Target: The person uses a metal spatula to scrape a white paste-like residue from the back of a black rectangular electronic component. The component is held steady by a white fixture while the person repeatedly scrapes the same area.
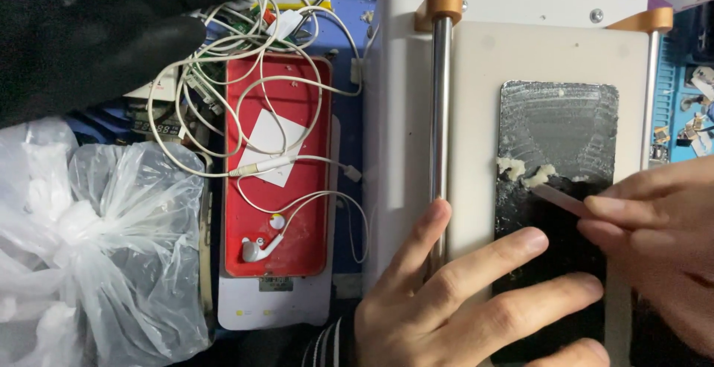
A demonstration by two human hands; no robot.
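— Blue table point(349, 10) underneath it all, cluttered. What takes up the most room?

— That white machine point(476, 62), a flat-topped box with two metal rods running top to bottom and orange caps at their far ends. Left of it, a crumpled clear plastic bag point(97, 248), then a red tray point(277, 166) with a tangle of white earphones point(260, 248) and a paper square.

— And the piece being worked on?

— A dark phone screen point(558, 136) lies flat on the machine's top plate, right of the left rod. Its long axis runs away from the person, short edges near and far. The far half is cracked and smeared; crumbs of pale glue point(524, 171) sit about the middle.

— Hands?

— The left hand point(461, 293) lies spread and flat, fingers pressing the near part of the screen, holding nothing. The right hand point(654, 240) has its grip closed on a thin scraper point(561, 197), tip at the glue.

— How would the panel handle?

— I'd judge it light, stiff and brittle, already fractured, with sharp edges. Better steadied flat from above or held by its long sides than bent or lifted by a corner.

— Top left?

— Something black, maybe a glove point(97, 32); I cannot tell whose.
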